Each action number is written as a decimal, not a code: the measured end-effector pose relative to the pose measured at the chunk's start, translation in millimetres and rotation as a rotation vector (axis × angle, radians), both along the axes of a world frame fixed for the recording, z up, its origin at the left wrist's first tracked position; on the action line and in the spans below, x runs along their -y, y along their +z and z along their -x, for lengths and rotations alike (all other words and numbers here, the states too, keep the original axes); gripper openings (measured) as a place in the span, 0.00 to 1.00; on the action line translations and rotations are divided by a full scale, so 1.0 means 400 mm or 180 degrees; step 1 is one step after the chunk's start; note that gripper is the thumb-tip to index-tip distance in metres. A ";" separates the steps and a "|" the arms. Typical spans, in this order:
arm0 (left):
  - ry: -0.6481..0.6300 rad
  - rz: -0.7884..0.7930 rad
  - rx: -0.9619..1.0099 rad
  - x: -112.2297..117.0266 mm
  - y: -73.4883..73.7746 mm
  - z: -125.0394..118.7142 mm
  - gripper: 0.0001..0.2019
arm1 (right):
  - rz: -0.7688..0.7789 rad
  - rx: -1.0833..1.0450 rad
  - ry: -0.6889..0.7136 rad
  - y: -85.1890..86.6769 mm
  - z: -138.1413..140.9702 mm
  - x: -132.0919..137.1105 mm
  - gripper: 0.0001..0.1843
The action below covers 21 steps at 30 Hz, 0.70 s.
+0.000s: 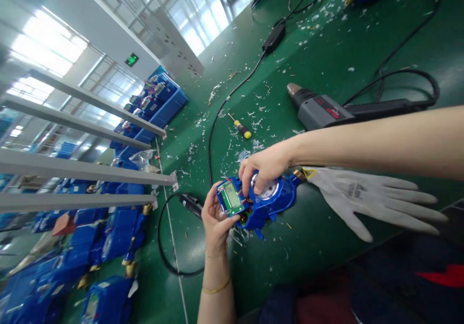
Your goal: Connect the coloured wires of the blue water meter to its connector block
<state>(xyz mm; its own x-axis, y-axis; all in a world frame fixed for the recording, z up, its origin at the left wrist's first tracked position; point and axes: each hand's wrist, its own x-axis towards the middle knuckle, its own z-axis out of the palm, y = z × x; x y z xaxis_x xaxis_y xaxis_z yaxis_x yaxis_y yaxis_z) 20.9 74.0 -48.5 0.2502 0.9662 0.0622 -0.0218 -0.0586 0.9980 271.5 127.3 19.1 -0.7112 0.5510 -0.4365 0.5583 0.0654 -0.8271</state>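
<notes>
Our left hand (215, 213) has its fingers (232, 220) curled around the small green display board (231, 199), thumb on one edge and fingertips under the other, so it's gripping that board, which is lifted up off the blue meter (270, 203) at an angle. Some thin coloured wires run from the board down into the meter body, though they're too small to make out properly. Our right hand (263, 167) comes in from the right and its fingers (250, 184) are pressed down on the top of the meter, right over the round white dial, pinning it. The meter sits on the green desk (319, 53) in the lower middle of the view, with a brass fitting poking out of its right end.

Just beside that end lies a grey work glove (369, 198), flat on the desk, fingers pointing right. Further up there's a grey power drill (322, 111) with its black cable (409, 80) looping behind it, and a small yellow-handled screwdriver (241, 127) near the middle. White plastic shavings are scattered all over the desk. Another black cord (170, 246) curls near our left wrist. Off to the left, below the desk edge, we see blue crates (159, 106) and piles of more blue meters (108, 246).
</notes>
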 end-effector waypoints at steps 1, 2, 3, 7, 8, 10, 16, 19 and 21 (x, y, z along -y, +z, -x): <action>0.0026 0.0000 0.0039 0.000 -0.003 0.000 0.42 | -0.0010 0.0006 0.0002 0.002 -0.001 -0.002 0.20; 0.0065 0.0019 0.0084 0.000 -0.007 -0.001 0.42 | -0.0041 0.0034 -0.0040 0.004 -0.001 -0.001 0.20; 0.0113 0.0061 0.0136 0.001 -0.010 -0.003 0.41 | -0.0085 0.0085 -0.0107 0.008 0.000 0.003 0.20; 0.0325 0.0258 0.0403 0.005 -0.027 -0.014 0.40 | -0.0362 0.0300 -0.0211 0.026 0.012 0.030 0.18; 0.0384 0.0300 0.0450 0.006 -0.031 -0.017 0.40 | -0.0454 0.0326 -0.0217 0.031 0.015 0.038 0.18; 0.0495 0.0357 0.0488 0.007 -0.034 -0.024 0.39 | -0.0581 0.0392 -0.0288 0.042 0.021 0.050 0.15; 0.0670 0.0516 0.0612 0.003 -0.017 -0.044 0.37 | -0.0318 0.0892 -0.0764 0.080 0.041 0.062 0.19; 0.0728 0.0615 0.0633 0.003 -0.005 -0.054 0.36 | -0.0389 0.0924 -0.0885 0.073 0.054 0.063 0.20; 0.0802 0.0664 0.0597 0.005 0.001 -0.059 0.35 | -0.0640 0.0855 -0.1004 0.055 0.065 0.066 0.22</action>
